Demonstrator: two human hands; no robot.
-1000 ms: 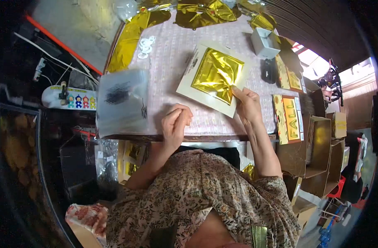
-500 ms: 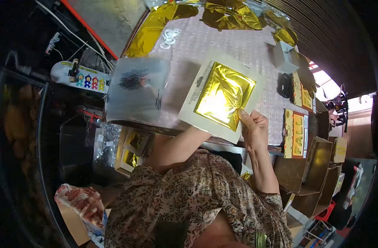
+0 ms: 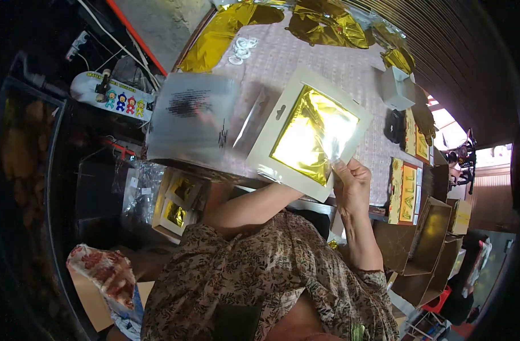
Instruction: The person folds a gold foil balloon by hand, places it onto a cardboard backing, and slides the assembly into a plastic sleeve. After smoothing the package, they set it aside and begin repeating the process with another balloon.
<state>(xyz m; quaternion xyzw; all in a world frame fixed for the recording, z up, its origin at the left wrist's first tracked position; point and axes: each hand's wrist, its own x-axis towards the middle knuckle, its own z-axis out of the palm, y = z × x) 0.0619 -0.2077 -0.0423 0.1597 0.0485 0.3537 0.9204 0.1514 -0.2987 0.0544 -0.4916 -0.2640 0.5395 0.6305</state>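
A flat white card package [image 3: 264, 149] with a hang hole frames a folded piece of shiny gold foil [image 3: 317, 133]. It is tilted above the table's near edge. My right hand [image 3: 352, 184] grips its lower right edge, thumb on the front. My left forearm [image 3: 254, 207] reaches in from the lower left and passes behind the package, so my left hand and its fingers are hidden. Left of the package lies a stack of clear printed plastic bags [image 3: 189, 122].
Gold foil balloons [image 3: 328, 25] lie along the table's far edge, with white rings [image 3: 243, 50] nearby. On the right are a small white box [image 3: 397, 88], a black object [image 3: 394, 126] and a "FALL" package [image 3: 406, 190]. Cardboard boxes [image 3: 427, 233] stand beyond. Below left, an open box [image 3: 177, 207] holds gold-foil packages.
The package has shifted slightly right and turned a little, so its hang hole shows more clearly. My right hand keeps its grip. The whole view has shifted slightly.
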